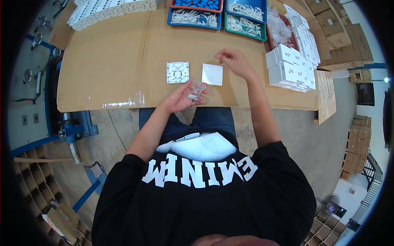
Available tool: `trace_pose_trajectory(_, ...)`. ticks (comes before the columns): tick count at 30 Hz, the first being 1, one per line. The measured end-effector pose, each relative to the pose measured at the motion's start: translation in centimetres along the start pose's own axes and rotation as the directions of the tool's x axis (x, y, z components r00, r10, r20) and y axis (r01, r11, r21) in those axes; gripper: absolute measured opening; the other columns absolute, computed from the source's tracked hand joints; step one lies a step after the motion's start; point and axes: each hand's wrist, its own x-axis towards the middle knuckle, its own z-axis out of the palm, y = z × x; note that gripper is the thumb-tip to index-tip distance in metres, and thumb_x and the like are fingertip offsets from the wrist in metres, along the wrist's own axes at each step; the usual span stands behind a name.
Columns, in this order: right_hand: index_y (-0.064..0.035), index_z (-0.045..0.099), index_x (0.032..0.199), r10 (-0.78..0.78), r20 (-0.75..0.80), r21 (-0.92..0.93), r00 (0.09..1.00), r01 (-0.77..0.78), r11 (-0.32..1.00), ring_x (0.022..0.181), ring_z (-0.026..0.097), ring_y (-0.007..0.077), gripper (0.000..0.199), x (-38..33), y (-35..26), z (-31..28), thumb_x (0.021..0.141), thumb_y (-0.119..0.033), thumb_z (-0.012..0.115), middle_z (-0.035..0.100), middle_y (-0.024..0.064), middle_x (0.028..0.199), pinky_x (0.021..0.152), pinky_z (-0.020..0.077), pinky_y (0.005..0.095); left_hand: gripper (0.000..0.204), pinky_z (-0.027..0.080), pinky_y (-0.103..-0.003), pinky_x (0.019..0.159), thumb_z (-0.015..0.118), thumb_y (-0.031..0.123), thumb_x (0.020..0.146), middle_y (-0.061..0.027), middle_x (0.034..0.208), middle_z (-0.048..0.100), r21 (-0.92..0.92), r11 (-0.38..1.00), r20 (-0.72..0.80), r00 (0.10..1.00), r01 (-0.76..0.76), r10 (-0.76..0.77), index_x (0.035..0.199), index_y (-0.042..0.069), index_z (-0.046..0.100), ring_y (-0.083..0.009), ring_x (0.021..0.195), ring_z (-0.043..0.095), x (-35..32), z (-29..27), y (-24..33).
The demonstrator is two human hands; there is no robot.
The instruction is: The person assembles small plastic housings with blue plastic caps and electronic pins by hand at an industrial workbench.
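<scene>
Two hands busy: left hand (pixel 180 98) pinched on small clear bag (pixel 196 89); right hand (pixel 232 60) fingers together above white cover plate (pixel 212 74). Best kept low over desk (pixel 106 65), beside white base plate (pixel 177 72).

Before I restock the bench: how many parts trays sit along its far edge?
4, partly cropped: a red tray of blue parts, a blue tray of white parts below it, another blue tray top right, and a green tray beneath. More may lie out of view.
</scene>
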Motion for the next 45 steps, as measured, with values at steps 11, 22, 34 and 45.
trace_pose_trajectory(11, -0.0153, 0.077, 0.105, -0.031, -0.597, -0.402, 0.801, -0.266, 0.876, 0.094, 0.072, 0.0309, 0.02, 11.0, 9.6, -11.4, 0.088, -0.024, 0.072, 0.076, 0.0078, 0.099, 0.082, 0.0555, 0.0417, 0.065, 0.049, -0.038, 0.096, 0.035, 0.051, 0.11, -0.0119, 0.122, 0.063, 0.019, 1.0, -0.016, 1.0, 0.015, -0.015, 0.148, 0.0, 0.045, -0.0201, 0.096, 0.059, 0.4, 1.6, 0.6)
trace_pose_trajectory(22, -0.0099, 0.078, 0.103, -0.031, -0.511, -0.398, 0.859, -0.204, 0.894, 0.084, 0.069, 0.0233, 0.022, 12.3, 11.2, -12.3, 0.088, -0.027, 0.076, 0.076, 0.0107, 0.094, 0.077, 0.0524, 0.0345, 0.064, 0.049, -0.038, 0.097, 0.035, 0.051, 0.109, -0.0103, 0.123, 0.063, 0.035, 0.999, -0.027, 0.999, 0.028, -0.027, 0.149, 0.001, 0.045, -0.0191, 0.097, 0.059, 0.6, 1.8, 0.7)
trace_pose_trajectory(34, -0.0048, 0.076, 0.104, 0.219, -0.452, 0.437, 0.865, 0.001, 0.899, 0.067, 0.049, 0.0037, 0.015, 5.7, 6.3, -10.8, 0.094, -0.016, 0.073, 0.074, -0.0015, 0.093, 0.061, 0.0394, 0.0217, 0.063, 0.05, -0.04, 0.097, 0.036, 0.049, 0.11, -0.0125, 0.126, 0.062, 0.0, 1.0, -0.011, 1.0, 0.023, -0.023, 0.148, 0.0, 0.045, -0.0212, 0.097, 0.059, 0.4, 1.3, 0.6)
trace_pose_trajectory(45, -0.0026, 0.076, 0.112, 0.07, -0.169, 0.281, 0.983, -0.02, 0.959, 0.073, 0.052, 0.0025, 0.02, -4.0, -2.2, 0.6, 0.096, -0.013, 0.07, 0.07, -0.0041, 0.09, 0.066, 0.042, 0.0202, 0.064, 0.052, -0.04, 0.096, 0.04, 0.05, 0.108, -0.0159, 0.128, 0.063, -0.024, 1.0, -0.011, 1.0, -0.006, 0.006, 0.147, 0.0, 0.046, -0.024, 0.098, 0.064, 0.5, 0.4, -0.2)
